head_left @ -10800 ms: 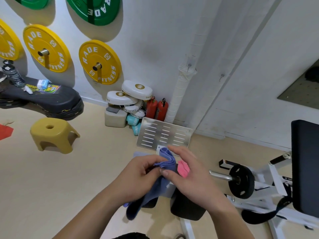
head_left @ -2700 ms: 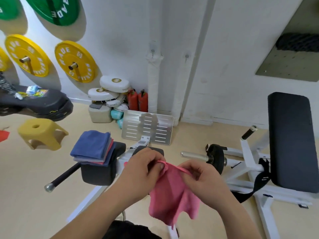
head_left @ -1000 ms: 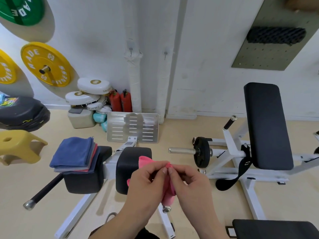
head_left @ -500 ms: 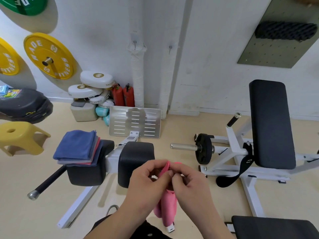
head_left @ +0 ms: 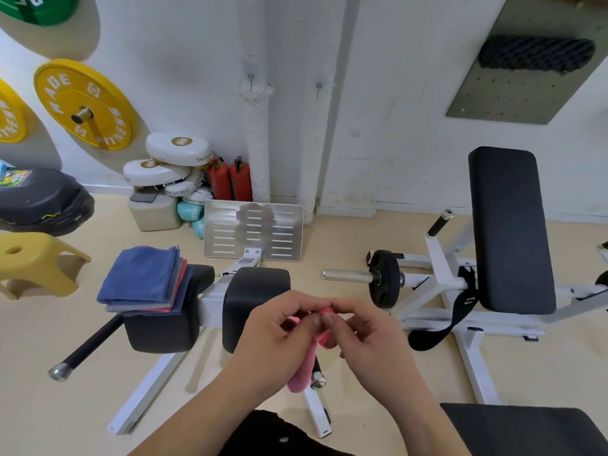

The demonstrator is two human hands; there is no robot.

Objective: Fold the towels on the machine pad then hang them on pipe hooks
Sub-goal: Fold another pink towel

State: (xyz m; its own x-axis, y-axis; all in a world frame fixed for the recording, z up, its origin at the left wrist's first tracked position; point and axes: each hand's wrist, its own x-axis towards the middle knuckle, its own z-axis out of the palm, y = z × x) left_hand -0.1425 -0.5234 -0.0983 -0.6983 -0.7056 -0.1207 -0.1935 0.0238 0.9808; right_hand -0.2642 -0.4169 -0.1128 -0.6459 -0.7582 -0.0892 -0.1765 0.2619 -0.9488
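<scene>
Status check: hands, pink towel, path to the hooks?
Left hand and right hand pinching pink towel. Folded stack on pad. Hooks unobstructed.

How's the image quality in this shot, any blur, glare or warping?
Head view: even indoor light, soft shadows behind the yellow weight plate; wide-angle bending tilts the pegboard at the edges; mild glare on the metal footplate; both hands and pink towel fairly sharp.
</scene>
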